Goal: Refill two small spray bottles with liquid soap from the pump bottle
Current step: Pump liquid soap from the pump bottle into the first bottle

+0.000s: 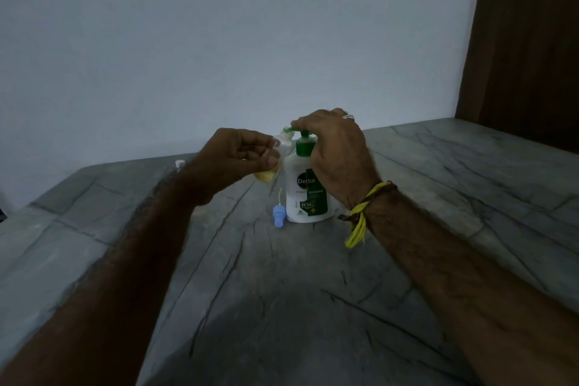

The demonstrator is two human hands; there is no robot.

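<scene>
A white pump bottle with a green collar and pump head stands on the grey stone table. My right hand rests over the pump head, fingers curled round it. My left hand grips a small clear spray bottle with yellowish liquid at its bottom, tilted so that its open neck sits at the pump's nozzle. A blue spray cap with a white tube lies on the table just left of the pump bottle.
A small white object shows behind my left wrist, mostly hidden. A pale wall runs along the table's back edge, and a dark wooden panel stands at the right.
</scene>
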